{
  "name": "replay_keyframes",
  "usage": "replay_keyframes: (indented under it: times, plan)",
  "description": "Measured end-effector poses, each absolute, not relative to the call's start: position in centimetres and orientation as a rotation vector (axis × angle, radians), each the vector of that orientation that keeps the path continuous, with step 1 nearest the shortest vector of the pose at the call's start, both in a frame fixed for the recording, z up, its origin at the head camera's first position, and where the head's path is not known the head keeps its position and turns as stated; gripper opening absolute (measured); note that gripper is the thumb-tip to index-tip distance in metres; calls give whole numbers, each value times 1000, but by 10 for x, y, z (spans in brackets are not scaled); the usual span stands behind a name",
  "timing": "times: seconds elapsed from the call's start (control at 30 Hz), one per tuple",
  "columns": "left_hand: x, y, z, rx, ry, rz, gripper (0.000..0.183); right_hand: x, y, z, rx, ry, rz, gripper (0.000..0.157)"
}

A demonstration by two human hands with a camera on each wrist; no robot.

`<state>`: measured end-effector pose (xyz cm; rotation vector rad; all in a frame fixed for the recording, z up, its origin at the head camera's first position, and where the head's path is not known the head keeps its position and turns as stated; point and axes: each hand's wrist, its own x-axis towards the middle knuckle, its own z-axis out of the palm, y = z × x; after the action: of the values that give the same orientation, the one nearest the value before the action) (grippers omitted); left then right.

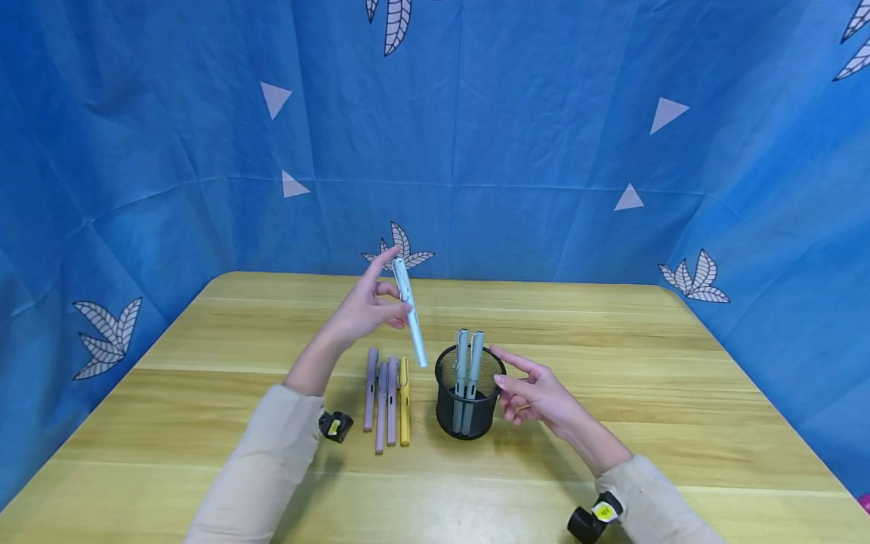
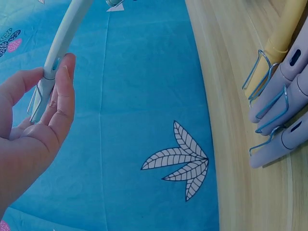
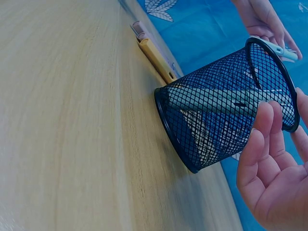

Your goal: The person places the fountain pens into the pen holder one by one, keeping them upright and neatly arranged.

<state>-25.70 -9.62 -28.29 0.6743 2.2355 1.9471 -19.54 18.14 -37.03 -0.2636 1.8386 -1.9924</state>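
My left hand [image 1: 370, 306] pinches a light blue pen [image 1: 413, 321] above the table, its cap end up and its lower end tilted toward the pen holder. In the left wrist view the thumb and fingers meet around the pen [image 2: 62, 43] near its cap. A black mesh pen holder [image 1: 469, 417] stands upright with two grey-green pens [image 1: 475, 363] inside. At its right side, my right hand [image 1: 544, 397] holds the rim between thumb and index finger. The other fingers curl beside the mesh [image 3: 211, 115] in the right wrist view.
Left of the holder, several purple pens [image 1: 370, 389] and one yellow pen [image 1: 404, 400] lie side by side on the wooden table [image 1: 578, 332]. A blue cloth [image 1: 516, 136] with leaf and triangle prints hangs behind the table's far edge.
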Motion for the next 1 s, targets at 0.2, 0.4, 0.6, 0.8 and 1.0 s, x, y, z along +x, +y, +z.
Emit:
replay_keyframes:
  times: [0.2, 0.4, 0.6, 0.8, 1.0]
  plan:
    - [-258, -91, -283, 707, 2218, 1965, 79, -194, 182, -370, -257, 1833, -1998, 64]
    - [-260, -84, -284, 706, 2211, 1971, 79, -193, 182, -371, -257, 1831, -2001, 64]
    - [-261, -77, -286, 696, 2188, 1996, 77, -194, 182, -372, -271, 1833, -2000, 63]
    - [-261, -70, -287, 689, 2194, 2006, 72, -194, 182, -371, -247, 1836, -1998, 64]
    - [-261, -66, -290, 685, 2190, 2027, 71, -195, 183, -371, -255, 1837, -1993, 64]
